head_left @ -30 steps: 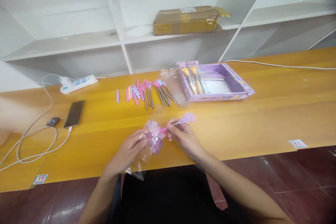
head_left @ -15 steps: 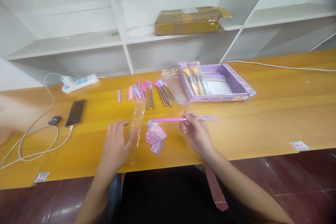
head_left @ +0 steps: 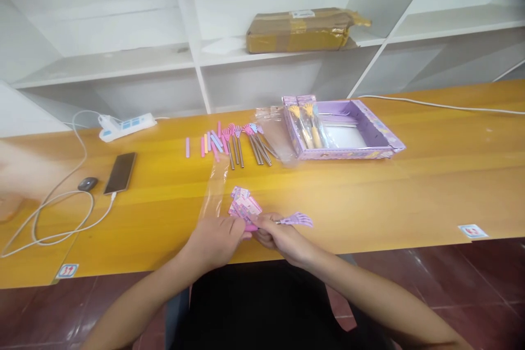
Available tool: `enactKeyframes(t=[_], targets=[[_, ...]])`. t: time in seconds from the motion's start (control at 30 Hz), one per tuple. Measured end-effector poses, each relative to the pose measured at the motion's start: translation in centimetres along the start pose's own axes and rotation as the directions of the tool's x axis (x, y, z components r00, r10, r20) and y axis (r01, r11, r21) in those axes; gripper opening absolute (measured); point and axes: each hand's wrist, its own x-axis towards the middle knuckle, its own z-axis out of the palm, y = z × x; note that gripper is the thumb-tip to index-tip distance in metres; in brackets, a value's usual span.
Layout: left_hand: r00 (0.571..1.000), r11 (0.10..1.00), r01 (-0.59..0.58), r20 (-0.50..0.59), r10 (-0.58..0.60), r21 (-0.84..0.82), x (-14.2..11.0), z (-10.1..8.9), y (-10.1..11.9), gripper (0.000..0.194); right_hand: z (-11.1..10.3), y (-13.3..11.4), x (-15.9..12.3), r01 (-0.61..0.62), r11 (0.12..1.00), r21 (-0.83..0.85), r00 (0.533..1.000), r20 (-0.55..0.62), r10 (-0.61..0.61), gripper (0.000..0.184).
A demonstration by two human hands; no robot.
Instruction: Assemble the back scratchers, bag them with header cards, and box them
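Observation:
Both hands are closed on one back scratcher (head_left: 298,220) with a purple hand-shaped head and a pink handle. My left hand (head_left: 221,239) wraps the pink handle end, most of which its fingers hide. My right hand (head_left: 285,238) grips the rod, and the purple head sticks out to its right. Just beyond my hands lies a loose pile of printed cards (head_left: 245,202). A clear plastic bag (head_left: 215,188) lies flat to their left. Farther back are several back scratchers (head_left: 256,145) with bare metal rods, beside several coloured handle sleeves (head_left: 209,142).
A purple display box (head_left: 348,154) holding bagged back scratchers (head_left: 309,126) stands at the back, with more clear bags (head_left: 276,128) beside it. Leftward are a phone (head_left: 120,173), a mouse (head_left: 87,184), cables and a power strip (head_left: 128,127). A taped carton (head_left: 301,33) sits on the shelf.
My right hand has brought the back scratcher down and left, towards me. My left hand has moved right from beside the clear bag and closed on the pink handle.

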Motion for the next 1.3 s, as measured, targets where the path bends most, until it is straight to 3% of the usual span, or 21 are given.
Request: enactKeyframes(t=[0.17, 0.4, 0.6, 0.73, 0.93, 1.17, 1.3], targets=[[0.998, 0.998, -0.051, 0.044, 0.049, 0.047, -1.0, -1.9, 0.0, 0.04, 1.0, 0.1, -1.7, -0.155, 0.966, 0.208, 0.987, 0.064, 0.144, 0.073], [0.996, 0.991, -0.082, 0.036, 0.078, 0.102, -1.4, -3.7, 1.2, 0.045, 2.2, 0.4, -3.8, -0.156, 0.939, 0.306, 0.988, 0.045, 0.15, 0.072], [0.991, 0.97, -0.123, -0.017, 0.13, 0.209, 0.0, -3.6, 1.8, 0.032, 2.2, 0.1, -3.1, -0.123, 0.952, 0.28, 0.99, 0.1, 0.098, 0.074], [0.996, 0.963, -0.092, 0.025, 0.089, 0.253, 0.9, -2.8, 2.2, 0.026, 1.8, 0.1, -2.4, -0.122, 0.959, 0.254, 0.991, 0.087, 0.103, 0.075], [0.993, 0.984, -0.077, 0.102, 0.061, 0.162, 0.6, -1.8, 1.6, 0.033, 1.4, 1.2, -2.2, -0.251, 0.892, 0.375, 0.967, 0.143, 0.212, 0.071], [0.95, 1.0, 0.003, 0.312, -0.001, -0.006, -1.0, -1.7, 1.8, 0.026, 2.0, 2.3, -3.3, -0.233, 0.876, 0.423, 0.972, 0.089, 0.216, 0.072], [0.93, 0.984, 0.107, 0.364, -0.049, -0.143, -1.6, -2.4, 2.4, 0.034, 2.6, 2.2, -4.2, -0.225, 0.885, 0.408, 0.974, 0.089, 0.206, 0.069]])
